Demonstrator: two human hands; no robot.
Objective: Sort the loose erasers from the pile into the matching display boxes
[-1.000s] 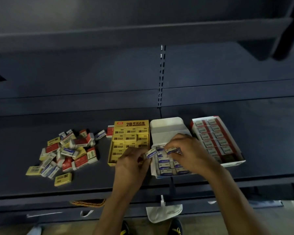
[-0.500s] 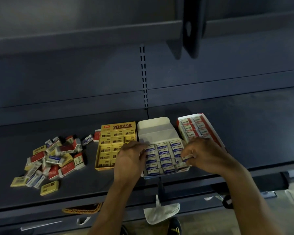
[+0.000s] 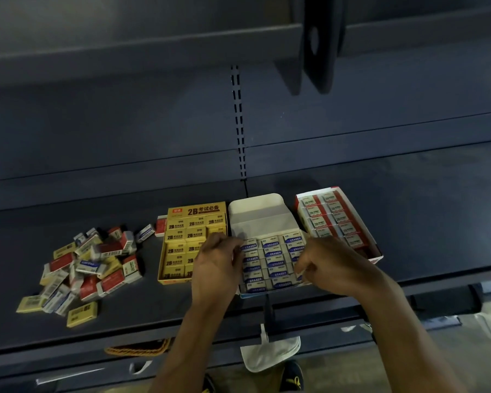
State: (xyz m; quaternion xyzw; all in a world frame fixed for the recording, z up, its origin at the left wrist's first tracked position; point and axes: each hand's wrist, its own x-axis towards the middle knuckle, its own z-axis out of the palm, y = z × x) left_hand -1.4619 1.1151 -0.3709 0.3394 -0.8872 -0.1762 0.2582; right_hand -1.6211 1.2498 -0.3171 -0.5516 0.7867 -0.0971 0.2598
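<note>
A pile of loose erasers (image 3: 88,265) in yellow, red and blue sleeves lies on the dark shelf at the left. Three display boxes stand side by side: a yellow 2B box (image 3: 179,242), a white box (image 3: 262,215) filled with blue ERASER-labelled erasers (image 3: 272,259), and a red box (image 3: 335,219). My left hand (image 3: 214,265) has its fingers curled against the white box's left wall. My right hand (image 3: 326,265) is at that box's right column, fingers curled, pinching a blue eraser there. The hands hide parts of the yellow and red boxes.
A red eraser (image 3: 161,226) and a blue one (image 3: 145,232) lie apart between the pile and the yellow box. The shelf's front edge (image 3: 153,333) runs just below my wrists. An upper shelf (image 3: 142,49) overhangs. A woven basket rim (image 3: 138,348) shows below.
Both hands held blue erasers above the white box a second ago. They have since dropped to its two sides, the left to the left wall, the right to the right column.
</note>
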